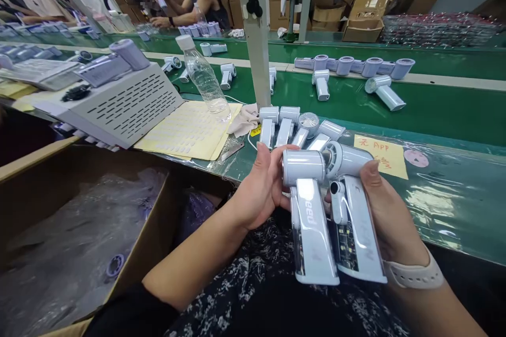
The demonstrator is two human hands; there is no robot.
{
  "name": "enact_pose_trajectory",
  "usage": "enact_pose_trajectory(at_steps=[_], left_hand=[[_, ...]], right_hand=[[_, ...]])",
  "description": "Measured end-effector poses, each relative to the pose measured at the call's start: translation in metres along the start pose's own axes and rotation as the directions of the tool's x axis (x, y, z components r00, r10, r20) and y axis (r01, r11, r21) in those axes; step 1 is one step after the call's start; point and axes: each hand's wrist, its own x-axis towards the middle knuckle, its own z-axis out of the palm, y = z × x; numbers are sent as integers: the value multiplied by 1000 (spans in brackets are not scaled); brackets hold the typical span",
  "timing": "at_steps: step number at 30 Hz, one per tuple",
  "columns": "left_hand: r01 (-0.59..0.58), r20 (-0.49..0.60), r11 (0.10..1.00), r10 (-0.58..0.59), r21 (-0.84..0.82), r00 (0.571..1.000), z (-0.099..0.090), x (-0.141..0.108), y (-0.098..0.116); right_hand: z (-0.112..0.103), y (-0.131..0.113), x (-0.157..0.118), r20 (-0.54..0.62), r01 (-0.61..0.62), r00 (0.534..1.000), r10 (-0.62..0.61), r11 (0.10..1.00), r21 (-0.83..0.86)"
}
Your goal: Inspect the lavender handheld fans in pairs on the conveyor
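In my left hand (pixel 265 184) is a pale blue-white handheld fan (pixel 312 221), its round head gripped at the left end. My right hand (pixel 389 210), with a pale watch band at the wrist, closes round a second handheld fan (pixel 363 231). A slot in that one's handle shows circuit parts. The two fans stand side by side over my lap, their heads meeting or nearly so; some fingers are hidden behind them. Just beyond, several more such fans (pixel 285 124) lie in a row on the table edge.
A green conveyor (pixel 356 110) carries scattered fans behind a white post (pixel 256 37). To the left are a clear bottle (pixel 205 79), a slotted metal box (pixel 130 105) and yellow label sheets (pixel 185 134). An open carton (pixel 150 221) with plastic bags stands lower left. Co-workers sit across the line.
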Motion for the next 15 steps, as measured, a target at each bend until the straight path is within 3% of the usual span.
enact_pose_trajectory(at_steps=[3,6,7,9,11,12,13,15], left_hand=[[-11,51,999,9,37,999,-5,-2,1],[-253,14,946,255,201,967,-7,-3,-2],[-372,15,886,383,275,924,-8,-3,-4],[-577,86,714,596,398,798,-9,0,-10],[-678,205,581,672,450,712,-11,4,-15],[-690,244,556,668,464,703,-12,6,-17],[-676,263,564,642,475,720,-15,9,-18],[-592,281,640,527,489,802,-20,14,-18]], right_hand=[[-7,9,2,-4,-20,1000,20,999,43],[-11,20,1,-44,5,999,-1,995,97],[-10,22,0,-41,15,999,-10,994,109],[-5,25,-5,27,14,999,-18,993,114],[2,26,-11,159,-13,987,-2,996,90],[5,25,-13,227,-38,974,21,997,72],[8,24,-15,280,-70,959,51,996,59],[11,22,-17,318,-150,940,123,987,63]])
